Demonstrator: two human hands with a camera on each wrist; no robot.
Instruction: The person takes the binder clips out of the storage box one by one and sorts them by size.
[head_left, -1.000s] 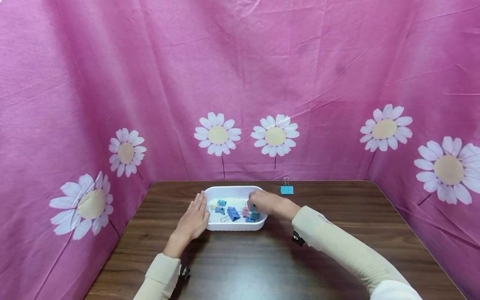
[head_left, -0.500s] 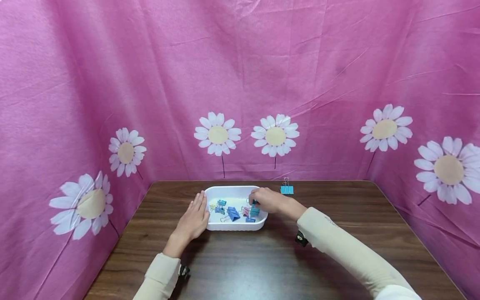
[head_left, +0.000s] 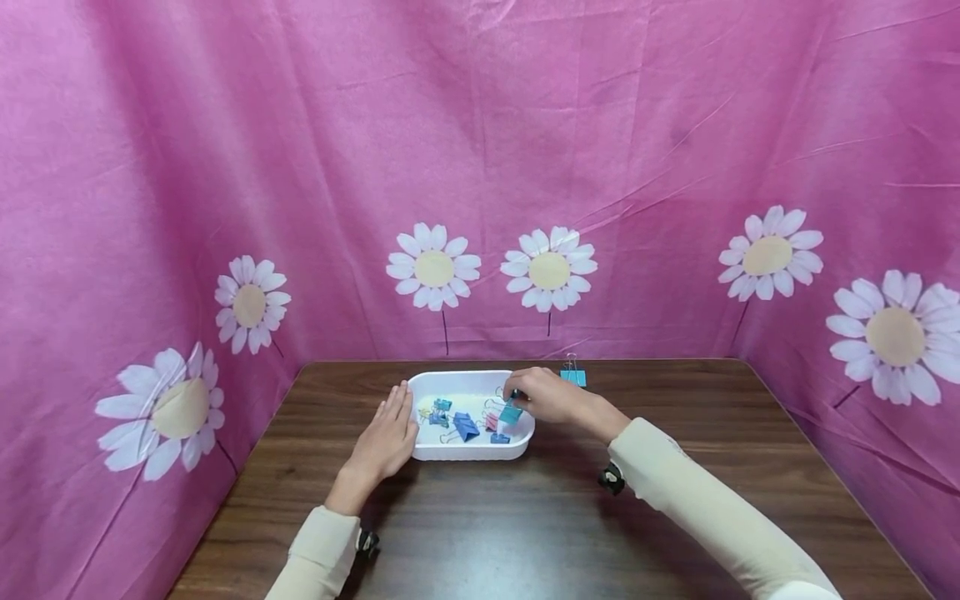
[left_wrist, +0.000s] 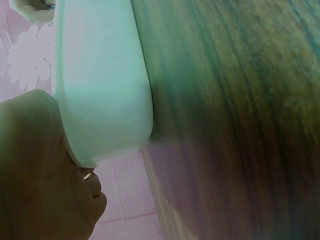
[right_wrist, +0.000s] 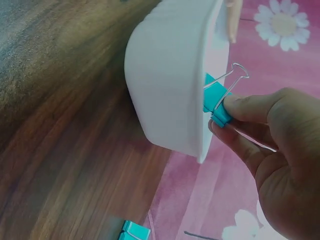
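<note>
A white tray (head_left: 471, 452) on the table holds several binder clips. My left hand (head_left: 387, 435) rests along the tray's left end with its fingers straight; in the left wrist view the palm side (left_wrist: 40, 165) lies against the wall. At the right end, my right hand (head_left: 551, 394) pinches a teal binder clip (right_wrist: 214, 96) between thumb and fingers, at the rim in the right wrist view. Its wire handles stick out. Left in the tray are a large blue binder clip (head_left: 465, 427), a pink one (head_left: 491, 422), a small blue one (head_left: 499, 438) and a cluster of small clips (head_left: 439, 412).
Another teal binder clip (head_left: 573, 377) stands on the brown wooden table (head_left: 480, 517), right of the tray near the back edge. A pink curtain (head_left: 480, 150) with white flowers encloses the back and sides.
My right hand has drawn up and slightly right, raising the teal binder clip off the small blue one beside it. The left hand has stayed at the tray's end.
</note>
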